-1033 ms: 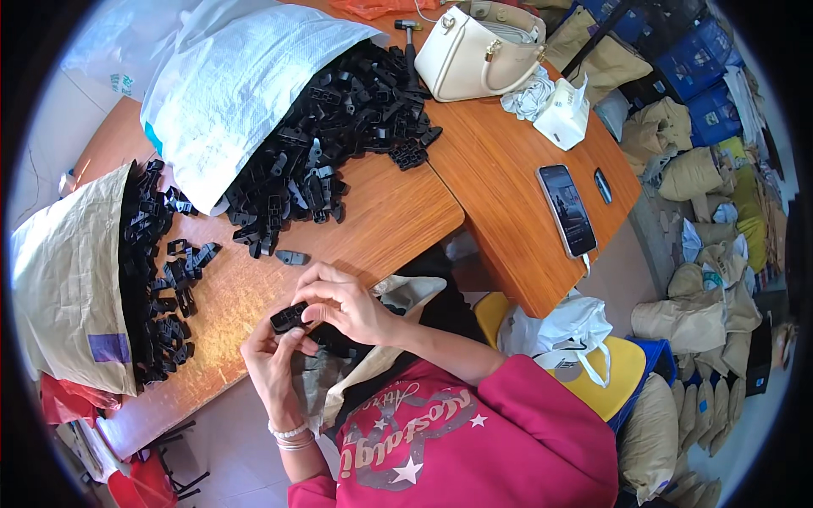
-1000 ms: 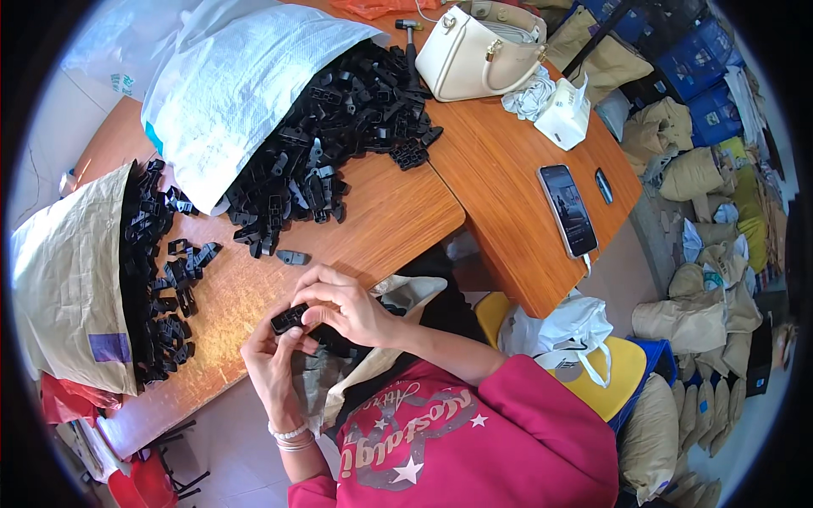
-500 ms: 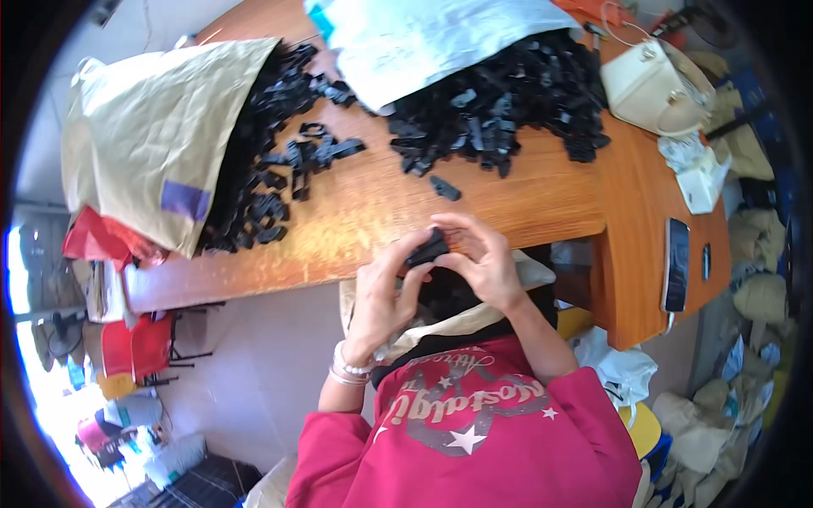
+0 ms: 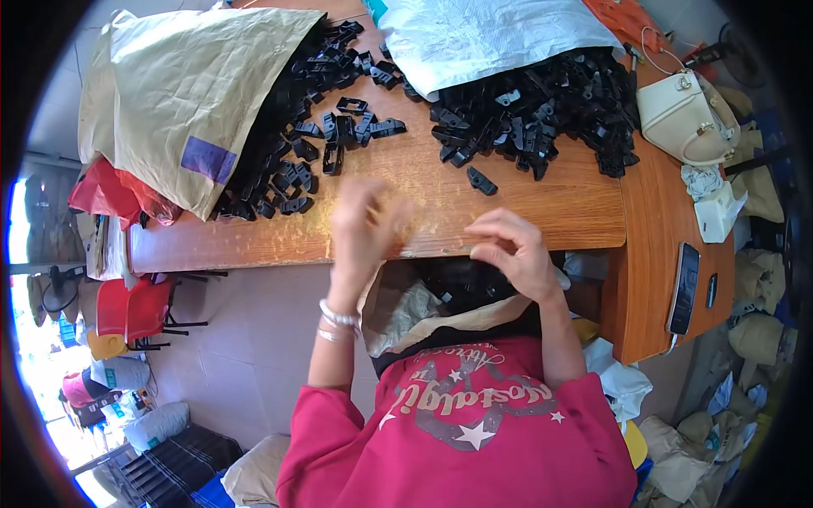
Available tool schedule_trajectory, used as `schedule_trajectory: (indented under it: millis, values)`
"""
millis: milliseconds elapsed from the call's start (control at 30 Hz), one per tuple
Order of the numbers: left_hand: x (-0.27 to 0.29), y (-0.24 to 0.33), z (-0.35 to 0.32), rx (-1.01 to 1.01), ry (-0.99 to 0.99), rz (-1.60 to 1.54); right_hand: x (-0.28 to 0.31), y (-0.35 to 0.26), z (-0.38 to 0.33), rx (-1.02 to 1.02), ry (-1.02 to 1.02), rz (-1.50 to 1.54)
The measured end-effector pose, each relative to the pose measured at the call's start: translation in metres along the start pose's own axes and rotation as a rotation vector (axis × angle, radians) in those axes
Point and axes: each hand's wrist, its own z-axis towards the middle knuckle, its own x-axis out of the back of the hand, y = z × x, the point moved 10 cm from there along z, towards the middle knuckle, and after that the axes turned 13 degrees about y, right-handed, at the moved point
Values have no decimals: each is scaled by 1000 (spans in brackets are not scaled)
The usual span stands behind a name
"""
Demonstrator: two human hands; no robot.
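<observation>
My left hand is over the table's near edge, smeared by motion, so its fingers do not show clearly. Right of it, my right hand has its fingers curved and the thumb apart from them, with nothing seen between. Below both hands, an open sack on my lap has black plastic parts inside. Beyond my left hand lie loose black plastic frame-like pieces, spilling from a tan paper sack. A single black plastic piece lies just beyond my right hand, before a large heap of similar pieces.
A white woven sack lies over the big heap. Along the right stand a cream handbag, a white tissue pack and a phone with a cable. A red chair is on the floor at left.
The black plastic piece that both hands held together is no longer between them. My left hand has moved away, up and left; my right hand has shifted right. The view has shifted slightly.
</observation>
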Motion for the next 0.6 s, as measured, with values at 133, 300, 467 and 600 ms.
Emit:
schedule_trajectory:
  millis: [133, 300, 467, 600]
  values:
    - [23, -61, 40, 61, 145, 580, 30, -3, 17, 172, 390, -409]
    - [9, -80, 39, 141, -79, 490, 20, -4, 29, 324, 439, -680]
    - [-13, -41, -2, 295, -222, 39, 19, 20, 28, -76, 388, -222]
    - [-25, -1, -23, 304, -260, -294, 5, -15, 21, 176, 323, 110]
